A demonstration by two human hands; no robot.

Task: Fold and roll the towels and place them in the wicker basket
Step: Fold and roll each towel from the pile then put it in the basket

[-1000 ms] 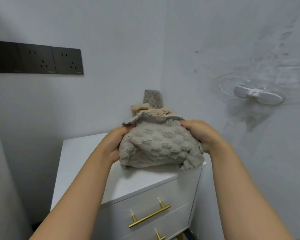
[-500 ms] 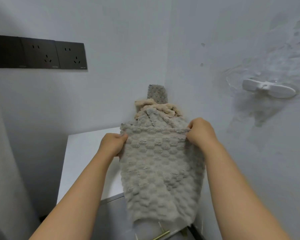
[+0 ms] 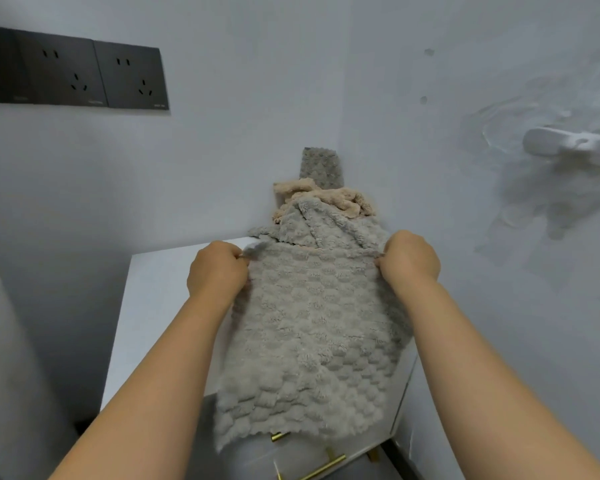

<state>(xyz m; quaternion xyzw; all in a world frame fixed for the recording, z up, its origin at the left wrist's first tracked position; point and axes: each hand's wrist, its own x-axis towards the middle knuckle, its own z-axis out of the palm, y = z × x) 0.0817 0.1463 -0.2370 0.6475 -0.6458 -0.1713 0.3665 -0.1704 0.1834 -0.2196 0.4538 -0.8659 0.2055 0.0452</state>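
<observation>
Two hands hold one grey waffle towel [image 3: 312, 348] by its top corners, left hand [image 3: 217, 271] pinching the left corner, right hand [image 3: 411, 259] pinching the right, so it hangs over the white cabinet [image 3: 146, 306] front. Behind it, beige towel [image 3: 321, 199] and more grey cloth pile in the corner. Black wall sockets [image 3: 73, 76] upper left, brass drawer handle [image 3: 321, 467] below.

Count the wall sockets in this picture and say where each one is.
2. Both sit side by side on the dark panel at upper left: the left socket and the right socket. The panel runs off the picture's left edge, so more may be hidden.
</observation>
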